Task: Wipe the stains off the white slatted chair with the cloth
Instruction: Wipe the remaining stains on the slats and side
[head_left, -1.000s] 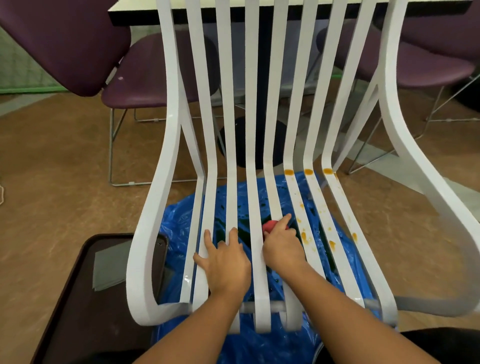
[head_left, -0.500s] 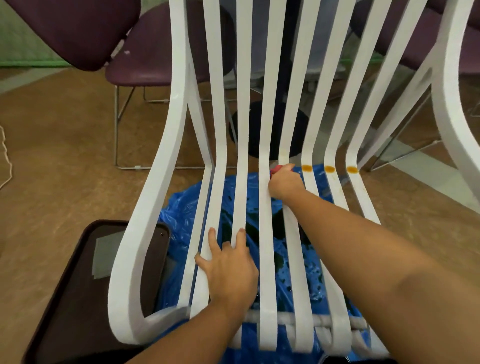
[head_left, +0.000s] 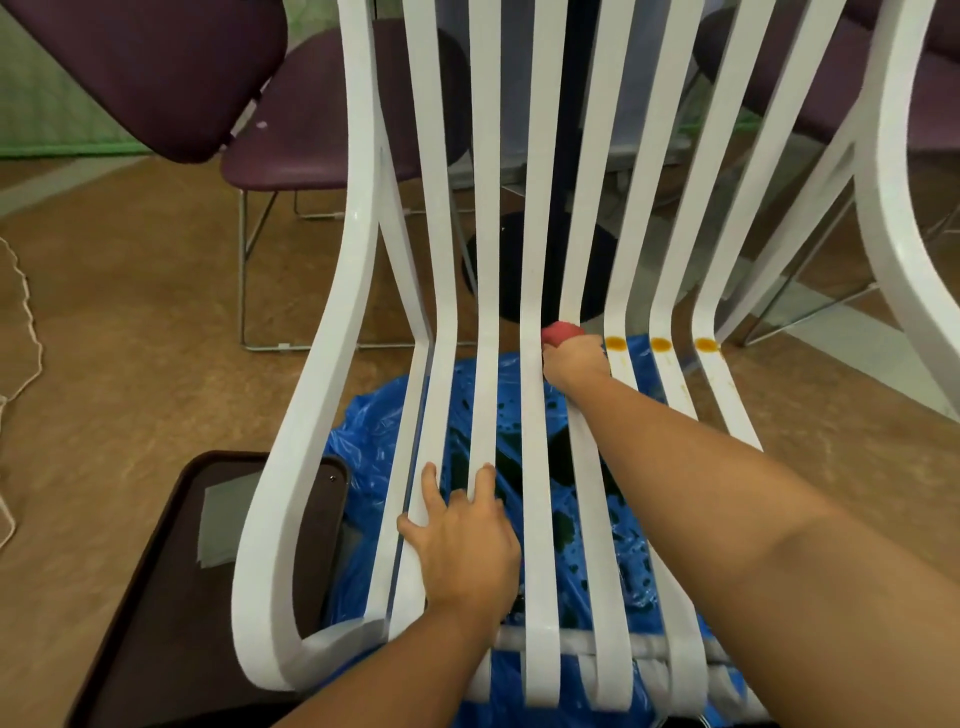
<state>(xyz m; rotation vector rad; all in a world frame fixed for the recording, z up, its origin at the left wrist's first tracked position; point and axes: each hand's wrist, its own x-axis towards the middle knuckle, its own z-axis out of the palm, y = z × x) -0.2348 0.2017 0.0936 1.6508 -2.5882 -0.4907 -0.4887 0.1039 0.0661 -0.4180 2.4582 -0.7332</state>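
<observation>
The white slatted chair (head_left: 311, 415) fills the view. My right hand (head_left: 574, 361) is stretched forward to the bend where seat meets back and is closed on a small red cloth (head_left: 561, 332), pressed on a middle slat. Three orange stains (head_left: 661, 344) sit in a row on the slats just to the right of that hand, with faint orange streaks below them. My left hand (head_left: 462, 545) lies flat on the left seat slats near the front, fingers spread.
A blue plastic sheet (head_left: 374, 441) with dark green blotches lies under the seat. A dark brown tray (head_left: 156, 597) with a grey cloth stands at the lower left. Purple chairs (head_left: 311, 130) and a table's black base (head_left: 519, 270) stand behind. A cord lies on the brown floor at left.
My right hand slid the red cloth from mid-seat forward along the slat up to the bend. The orange stain on that slat is gone. My left hand stayed on the slats.
</observation>
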